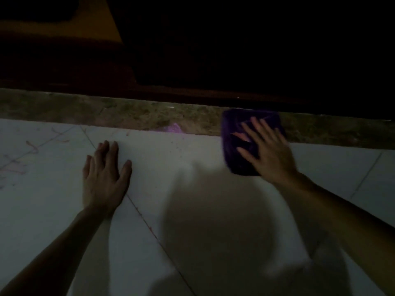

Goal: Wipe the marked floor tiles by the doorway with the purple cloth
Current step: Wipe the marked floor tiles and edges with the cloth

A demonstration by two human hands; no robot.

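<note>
The right hand (pixel 268 150) lies flat, fingers spread and straight, on the folded purple cloth (pixel 237 146), pressing it down rather than gripping it. The cloth sits at the far edge of the white floor tiles (pixel 171 167), overlapping the brownish stone threshold (pixel 128 113) of the dark doorway, toward the right side. The hand is blurred, so it is probably in mid-stroke. The left hand (pixel 104 171) rests palm-down on the tiles to the left, fingers straight, holding nothing and bracing the body.

The middle tile between the hands looks mostly clean, apart from a scatter of small specks near the threshold. Faint reddish marks (pixel 32 148) remain on the tiles at the far left, and thin traces follow the grout line (pixel 145 218). I judge the wiping partly done, with the left tiles yet to be cleaned.
</note>
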